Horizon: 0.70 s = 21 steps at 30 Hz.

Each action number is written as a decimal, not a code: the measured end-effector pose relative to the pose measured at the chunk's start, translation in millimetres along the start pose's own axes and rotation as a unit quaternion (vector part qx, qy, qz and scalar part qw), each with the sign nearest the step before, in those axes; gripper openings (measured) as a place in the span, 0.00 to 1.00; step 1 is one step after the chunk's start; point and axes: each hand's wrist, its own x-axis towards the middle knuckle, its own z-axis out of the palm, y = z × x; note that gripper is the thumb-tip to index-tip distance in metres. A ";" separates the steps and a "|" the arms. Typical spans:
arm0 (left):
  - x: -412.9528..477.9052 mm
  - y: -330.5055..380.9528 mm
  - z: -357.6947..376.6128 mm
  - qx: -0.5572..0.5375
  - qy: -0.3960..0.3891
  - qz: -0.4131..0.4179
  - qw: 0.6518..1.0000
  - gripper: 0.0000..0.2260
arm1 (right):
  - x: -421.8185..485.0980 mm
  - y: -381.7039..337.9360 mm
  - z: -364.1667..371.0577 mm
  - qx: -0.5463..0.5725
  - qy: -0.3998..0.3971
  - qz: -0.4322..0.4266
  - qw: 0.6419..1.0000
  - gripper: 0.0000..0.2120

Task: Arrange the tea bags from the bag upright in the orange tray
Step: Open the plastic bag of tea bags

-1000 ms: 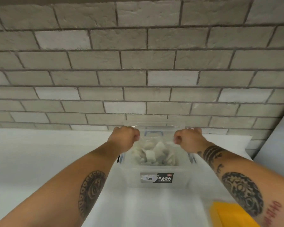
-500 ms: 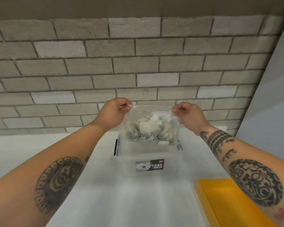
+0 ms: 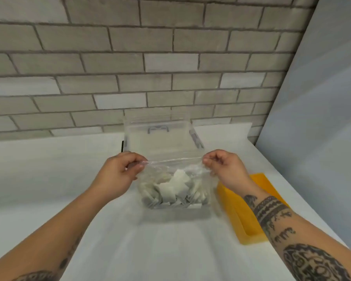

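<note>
**Head-worn view.** A white worktop [image 3: 49, 169] is set against a grey brick wall [image 3: 130, 67]. The left hand [image 3: 120, 173] and the right hand [image 3: 225, 171] each pinch one upper corner of a clear plastic bag [image 3: 170, 171], thumb against curled fingers. The bag's top edge is drawn taut and level between them.

The bag hangs over the middle of the worktop. Its lower part is filled with a loose heap of pale tea bags [image 3: 176, 189] lying at mixed angles. Whether the bottom of the bag touches the worktop or hangs just above it cannot be told; a faint shadow lies below it.

Behind the bag, toward the worktop's far edge and close to the wall, stands a transparent storage box [image 3: 162, 138] with grey clasps on its rim; its outline is blurred.

The orange tray [image 3: 249, 209] lies flat just to the right of the bag, near the worktop's right edge, with its long side running from front to back. The right forearm [image 3: 276, 220], marked with dark tattoos, crosses above the tray's nearer half.

A plain pale-grey panel [image 3: 322, 98] rises along the right edge of the worktop and meets the brick wall at the far right corner.
</note>
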 end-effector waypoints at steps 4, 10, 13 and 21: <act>-25.1 -37.8 16.9 0.049 -0.035 -0.024 0.998 0.12 | -18.1 34.6 19.4 0.000 -0.011 0.056 0.998 0.06; -44.3 -61.4 34.2 0.089 -0.052 -0.030 0.994 0.14 | -36.1 57.0 37.0 -0.009 -0.003 0.091 0.996 0.02; -44.8 -61.4 33.5 -0.035 -0.009 -0.108 0.994 0.10 | -39.5 59.1 36.3 0.063 0.067 0.095 0.991 0.06; -41.8 -63.9 51.0 -0.193 0.076 -0.398 0.894 0.21 | -40.0 65.5 53.8 0.070 0.063 0.268 0.959 0.19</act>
